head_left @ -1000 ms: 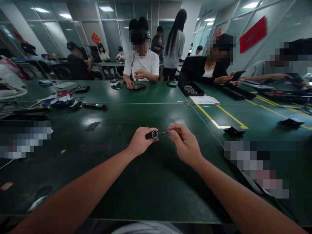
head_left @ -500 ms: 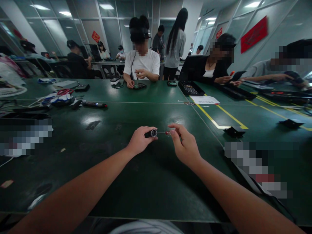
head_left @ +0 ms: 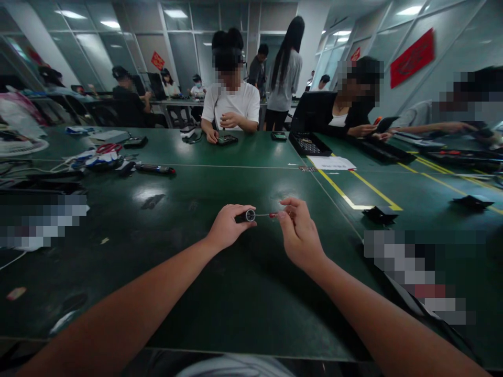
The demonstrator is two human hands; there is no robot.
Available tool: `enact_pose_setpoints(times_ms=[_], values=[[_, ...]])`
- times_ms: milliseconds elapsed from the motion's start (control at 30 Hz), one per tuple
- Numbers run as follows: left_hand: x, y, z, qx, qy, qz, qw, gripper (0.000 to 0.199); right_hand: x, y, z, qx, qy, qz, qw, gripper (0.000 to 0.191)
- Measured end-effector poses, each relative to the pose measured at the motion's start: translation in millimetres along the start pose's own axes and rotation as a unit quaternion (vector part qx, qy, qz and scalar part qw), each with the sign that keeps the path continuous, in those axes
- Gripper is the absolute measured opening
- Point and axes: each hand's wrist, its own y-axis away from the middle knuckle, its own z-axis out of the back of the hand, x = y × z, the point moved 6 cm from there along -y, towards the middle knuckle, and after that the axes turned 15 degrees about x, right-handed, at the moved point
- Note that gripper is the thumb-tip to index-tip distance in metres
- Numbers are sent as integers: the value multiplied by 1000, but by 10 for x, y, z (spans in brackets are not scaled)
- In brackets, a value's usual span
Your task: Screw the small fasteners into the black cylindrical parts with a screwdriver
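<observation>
My left hand is closed round a small black cylinder whose round, silver-rimmed end faces me. To its right, my right hand pinches the red handle of a thin screwdriver between thumb and fingers. The screwdriver's metal shaft runs level toward the cylinder and meets its right side; whether the tip sits in a screw there is too small to tell. Both hands are held over the green table, and most of the cylinder is hidden inside my left hand.
A black bracket-like part lies to the right, near yellow tape lines and a white paper. Red-handled scissors, gloves and a dark pen-shaped tool lie at the left. Across the table a person in white works with both hands.
My right hand has shifted slightly right along the screwdriver's handle, away from the cylinder. My left hand still holds the cylinder. The whole view has moved a little.
</observation>
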Motion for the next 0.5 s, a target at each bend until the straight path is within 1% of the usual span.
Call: enact_pose_setpoints(times_ms=[100,167,267,300,333,367,400,467,500], values=[[11,11,4,-4,-3,4,1000,38,-46,-17,12,-3,-31,-2,1000,16],[0,18,4,0,-9,5,1000,39,-86,-41,22,-6,-57,-12,998,19],[-89,27,22,11,-27,-21,999,38,-227,-83,47,-46,-131,-55,989,25],[-131,29,28,19,-39,-37,998,37,-301,-96,44,-62,-177,-76,979,27],[-169,30,32,28,-52,-51,997,36,-378,-112,20,-68,-241,-92,964,28],[-196,30,37,37,-63,-61,995,35,-454,-132,-40,-49,-306,-114,944,29],[-208,28,41,43,-70,-65,995,35,-507,-151,-111,-17,-355,-132,925,29],[-192,23,53,45,-67,-57,995,35,-562,-166,-158,-9,-385,-136,913,27],[-172,20,60,39,-60,-49,996,35,-571,-164,-155,-19,-381,-131,915,27]])
